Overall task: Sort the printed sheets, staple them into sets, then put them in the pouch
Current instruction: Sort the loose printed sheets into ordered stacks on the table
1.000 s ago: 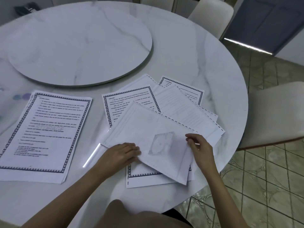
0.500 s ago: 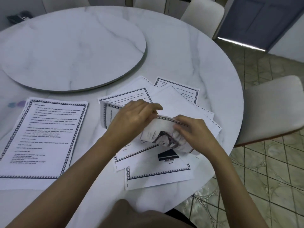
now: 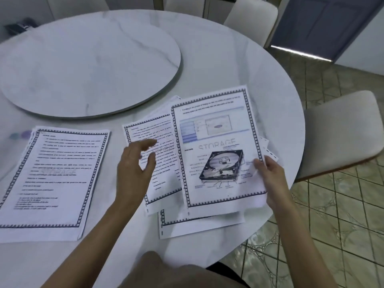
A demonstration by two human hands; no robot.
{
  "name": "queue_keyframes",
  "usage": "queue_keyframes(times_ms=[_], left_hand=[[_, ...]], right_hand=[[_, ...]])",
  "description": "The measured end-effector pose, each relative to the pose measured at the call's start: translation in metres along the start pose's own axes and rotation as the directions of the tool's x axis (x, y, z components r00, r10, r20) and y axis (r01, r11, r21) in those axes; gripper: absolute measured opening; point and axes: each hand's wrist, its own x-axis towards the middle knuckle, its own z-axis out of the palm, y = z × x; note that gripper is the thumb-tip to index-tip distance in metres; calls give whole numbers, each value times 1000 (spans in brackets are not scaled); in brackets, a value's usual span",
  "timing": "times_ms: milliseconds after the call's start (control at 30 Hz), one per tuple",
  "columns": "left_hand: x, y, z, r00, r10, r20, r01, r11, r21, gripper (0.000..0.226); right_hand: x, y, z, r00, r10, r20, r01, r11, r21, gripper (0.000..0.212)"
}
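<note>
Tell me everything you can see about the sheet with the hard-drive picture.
The sheet is white printer paper, face up, with a dark patterned border. It carries lines of text at the top, a pale blue screenshot, a grey "STORAGE" watermark and a labelled picture of an open hard drive. The right hand pinches its right edge, with the thumb on top. It overlaps the other loose sheets near the table's edge. The left hand hovers beside it, open.

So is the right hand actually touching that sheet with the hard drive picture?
Touching. The head view shows the right hand pinching the right edge of the hard drive sheet, its thumb lying on the printed face.
</note>
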Motion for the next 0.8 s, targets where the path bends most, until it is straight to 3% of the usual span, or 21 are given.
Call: queue_keyframes(times_ms=[67,133,233,333,800], left_hand=[[-10,-12,11,968,-222,121,232,970,-76,26],[-19,-21,21,879,-414,237,447,888,-107,28],[-29,-31,30,763,-546,346,613,781,-120,30],[-31,-34,32,725,-574,380,653,748,-116,33],[-25,-37,29,685,-628,369,718,666,-200,33]], right_hand=[[-2,16,5,998,58,-3,-58,998,-31,11],[-5,27,9,994,113,-8,-113,992,-50,14],[-11,38,13,988,154,-18,-155,984,-86,16],[-15,40,14,987,158,-15,-159,980,-121,17],[-15,35,12,994,74,76,-59,981,-186,24]])
